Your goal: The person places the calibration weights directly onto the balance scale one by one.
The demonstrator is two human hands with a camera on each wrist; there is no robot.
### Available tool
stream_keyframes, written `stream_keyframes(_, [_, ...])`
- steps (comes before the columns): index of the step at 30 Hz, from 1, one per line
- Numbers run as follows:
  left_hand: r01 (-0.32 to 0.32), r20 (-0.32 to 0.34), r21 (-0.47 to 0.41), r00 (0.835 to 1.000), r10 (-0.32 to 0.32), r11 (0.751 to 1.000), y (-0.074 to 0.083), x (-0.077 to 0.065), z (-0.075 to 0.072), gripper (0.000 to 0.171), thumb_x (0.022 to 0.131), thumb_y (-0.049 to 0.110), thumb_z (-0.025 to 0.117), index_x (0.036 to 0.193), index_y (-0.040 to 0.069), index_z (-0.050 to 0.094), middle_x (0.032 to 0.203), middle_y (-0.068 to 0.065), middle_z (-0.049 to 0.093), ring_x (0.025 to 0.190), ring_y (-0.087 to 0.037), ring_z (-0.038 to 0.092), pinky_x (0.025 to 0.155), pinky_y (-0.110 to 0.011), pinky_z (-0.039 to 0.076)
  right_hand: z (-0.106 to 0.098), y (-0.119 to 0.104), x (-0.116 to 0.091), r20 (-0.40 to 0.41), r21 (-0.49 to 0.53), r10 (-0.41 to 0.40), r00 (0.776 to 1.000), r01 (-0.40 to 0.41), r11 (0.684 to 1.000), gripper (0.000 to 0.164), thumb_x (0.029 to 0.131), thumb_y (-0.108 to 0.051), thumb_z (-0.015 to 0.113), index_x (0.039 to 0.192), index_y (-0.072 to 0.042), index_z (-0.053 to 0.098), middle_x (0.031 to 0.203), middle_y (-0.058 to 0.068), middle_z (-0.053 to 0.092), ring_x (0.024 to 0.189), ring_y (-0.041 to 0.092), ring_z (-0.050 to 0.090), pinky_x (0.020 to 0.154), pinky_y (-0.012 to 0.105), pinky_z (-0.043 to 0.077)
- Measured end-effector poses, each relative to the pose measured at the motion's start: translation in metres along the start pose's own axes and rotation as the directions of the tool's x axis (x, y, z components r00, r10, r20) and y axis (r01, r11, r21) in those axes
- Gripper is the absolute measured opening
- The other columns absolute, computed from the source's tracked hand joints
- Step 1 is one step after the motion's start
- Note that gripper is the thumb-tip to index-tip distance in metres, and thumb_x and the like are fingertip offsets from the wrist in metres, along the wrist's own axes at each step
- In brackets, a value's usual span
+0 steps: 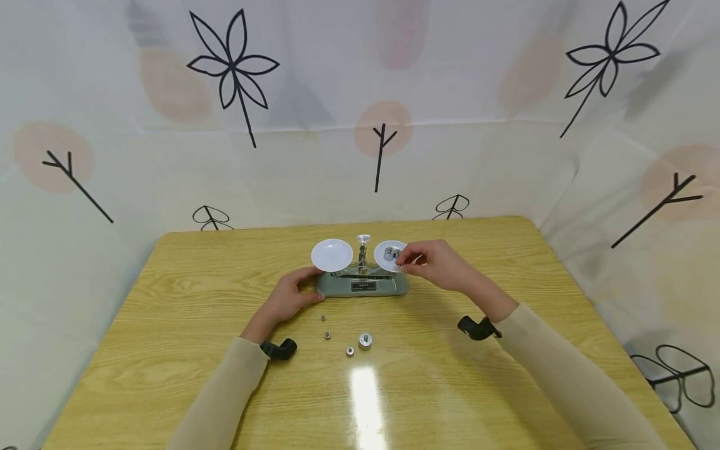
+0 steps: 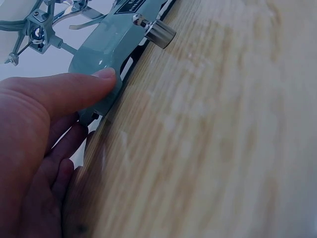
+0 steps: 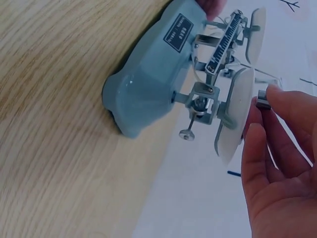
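A person steadies a balance (image 1: 362, 256) on a wooden surface (image 1: 169, 312), toward the far edge and about midway between the left and right edges, while working at its right pan (image 1: 380, 263). The left hand (image 1: 289, 297) grips the left end of the base (image 1: 337, 286), thumb in front and other fingers behind; the right hand (image 1: 441, 265), fingers bent over the pan's right rim, appears to pinch a small weight (image 3: 263, 102). Good handling here would mean keeping the base planted, holding the small piece by its sides, and moving it gently and upright, so the fingers neither press the rim nor nudge the metal pieces standing close by. The count: one balance, two pans, the left pan (image 1: 332, 255) bare; at least two pan weights (image 1: 388, 254) on the right one, though the fingers partly block the view and it is unclear whether the pinched piece is among them. Four more stand on the surface between the balance and the near edge: one large weight (image 1: 365, 340) and three smaller weights (image 1: 327, 335), strung out toward the base's left corner.
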State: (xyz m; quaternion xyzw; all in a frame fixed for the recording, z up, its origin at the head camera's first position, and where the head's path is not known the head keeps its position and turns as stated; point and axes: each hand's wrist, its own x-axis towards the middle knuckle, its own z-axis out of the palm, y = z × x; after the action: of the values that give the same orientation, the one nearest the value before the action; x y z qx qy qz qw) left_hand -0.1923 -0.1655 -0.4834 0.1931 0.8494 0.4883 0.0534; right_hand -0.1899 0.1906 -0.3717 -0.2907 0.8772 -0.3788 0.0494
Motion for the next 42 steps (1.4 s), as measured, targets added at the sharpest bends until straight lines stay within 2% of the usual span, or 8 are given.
stream_keyframes(6, [-0.002, -0.006, -0.023, 1.000, 0.001, 1.000, 0.001, 0.000, -0.001, 0.054, 0.086, 0.012, 0.079, 0.136, 0.012, 0.060, 0.142, -0.006, 0.055, 0.136, -0.027, 0.044, 0.111, -0.050, 0.035, 0.002, 0.000, 0.002, -0.022, -0.029, -0.025, 0.999, 0.024, 0.999, 0.008, 0.092, -0.006, 0.072, 0.099, -0.009, 0.074, 0.091, -0.001, 0.069, 0.084, 0.015, 0.062, 0.074, 0.032, 0.054])
stream_keyframes(10, [-0.008, -0.011, -0.031, 1.000, 0.008, 0.999, 0.001, -0.001, 0.000, 0.054, 0.086, 0.010, 0.079, 0.137, 0.008, 0.059, 0.142, -0.010, 0.054, 0.137, -0.030, 0.044, 0.111, -0.052, 0.034, 0.003, -0.001, 0.003, -0.034, -0.047, -0.025, 0.999, 0.023, 0.999, 0.008, 0.092, -0.007, 0.072, 0.099, -0.009, 0.074, 0.092, 0.000, 0.070, 0.085, 0.015, 0.063, 0.075, 0.034, 0.054])
stream_keyframes(18, [-0.006, -0.007, -0.023, 1.000, 0.006, 1.000, 0.044, -0.014, -0.006, 0.050, 0.087, 0.000, 0.074, 0.135, -0.001, 0.058, 0.140, -0.018, 0.054, 0.135, -0.036, 0.044, 0.111, -0.052, 0.035, 0.008, -0.003, 0.004, -0.073, -0.095, 0.004, 0.997, -0.011, 0.995, 0.010, 0.090, -0.006, 0.074, 0.099, -0.009, 0.075, 0.093, 0.000, 0.071, 0.084, 0.015, 0.064, 0.074, 0.035, 0.054])
stream_keyframes(32, [-0.020, -0.007, -0.032, 1.000, 0.020, 0.999, 0.044, -0.015, -0.005, 0.051, 0.087, -0.002, 0.074, 0.135, -0.003, 0.058, 0.140, -0.020, 0.054, 0.135, -0.038, 0.044, 0.110, -0.055, 0.035, 0.009, 0.000, 0.004, -0.099, -0.100, 0.046, 0.994, -0.056, 0.993, 0.011, 0.089, -0.006, 0.074, 0.100, -0.008, 0.077, 0.094, 0.004, 0.073, 0.082, 0.020, 0.066, 0.071, 0.035, 0.055])
stream_keyframes(41, [-0.016, -0.005, -0.016, 1.000, 0.016, 1.000, 0.043, -0.013, -0.005, 0.051, 0.087, -0.001, 0.074, 0.135, -0.004, 0.057, 0.140, -0.020, 0.054, 0.135, -0.039, 0.044, 0.110, -0.054, 0.035, 0.007, 0.001, 0.003, -0.112, -0.103, 0.064, 0.992, -0.076, 0.992, 0.013, 0.090, -0.006, 0.074, 0.102, -0.009, 0.077, 0.097, 0.004, 0.074, 0.087, 0.020, 0.067, 0.075, 0.037, 0.056])
stream_keyframes(42, [-0.012, -0.005, -0.014, 1.000, 0.012, 1.000, 0.038, -0.012, -0.004, 0.051, 0.087, -0.001, 0.074, 0.135, -0.003, 0.057, 0.141, -0.020, 0.053, 0.135, -0.038, 0.044, 0.110, -0.054, 0.035, 0.007, 0.001, 0.003, -0.112, -0.101, 0.063, 0.992, -0.074, 0.992, 0.013, 0.090, -0.005, 0.074, 0.102, -0.009, 0.077, 0.098, 0.005, 0.074, 0.088, 0.020, 0.067, 0.076, 0.038, 0.056])
